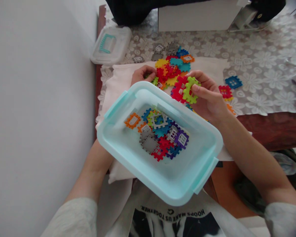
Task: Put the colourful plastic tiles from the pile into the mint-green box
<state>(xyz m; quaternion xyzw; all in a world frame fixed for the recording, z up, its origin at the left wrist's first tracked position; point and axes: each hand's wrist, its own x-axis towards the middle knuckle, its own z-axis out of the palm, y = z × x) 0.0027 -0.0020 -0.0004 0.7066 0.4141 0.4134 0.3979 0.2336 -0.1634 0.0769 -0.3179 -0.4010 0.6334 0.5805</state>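
Observation:
My right hand (208, 93) pinches a lime-green interlocking tile (191, 90) between thumb and fingers, with a red tile (179, 89) right beside it in the same grip. Behind the far rim of a light-blue plastic tub (118, 138), my left hand (143, 74) has its fingers curled at the edge of a pile of colourful tiles (171, 69). What those fingers hold is partly hidden. The tub is tilted towards me, close to my body. On its floor lie several grey, red, blue, purple and orange tiles (150, 144).
A clear lid with a teal handle (111, 44) lies at the table's back left, near the wall. Loose blue (234, 82) and red tiles (225, 92) rest at the right on a floral lace tablecloth (268, 75). A white box (197, 16) stands behind. White cloth (123, 75) lies underneath.

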